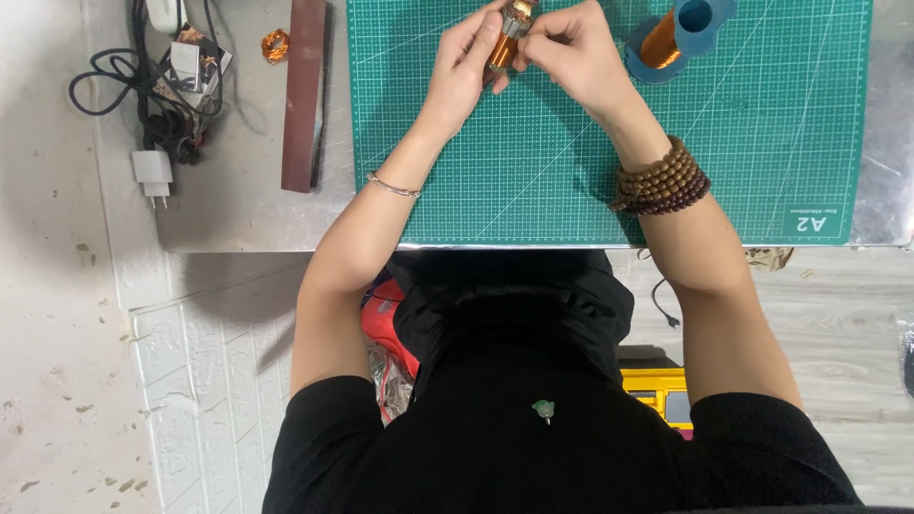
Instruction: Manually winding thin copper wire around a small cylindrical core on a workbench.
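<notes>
Both my hands meet over the far part of a green cutting mat (pixel 571 171). My left hand (pixel 465 71) grips a small cylindrical part wound with copper wire (pixel 505 48), with a metal end at the top. My right hand (pixel 569 52) pinches the same part from the right side, its fingers closed near the metal end. A thin bangle circles my left wrist and a wooden bead bracelet (pixel 664 179) wraps my right wrist. Just right of my right hand lies a blue spool of copper wire (pixel 671 33).
The mat rests on a metal table (pixel 238 190). Left of the mat lie a dark brown bar (pixel 305 95), a small copper coil (pixel 275 45), black cables (pixel 124 86) and a white plug adapter (pixel 152 176). Below the table edge are a yellow box (pixel 657 385) and red items.
</notes>
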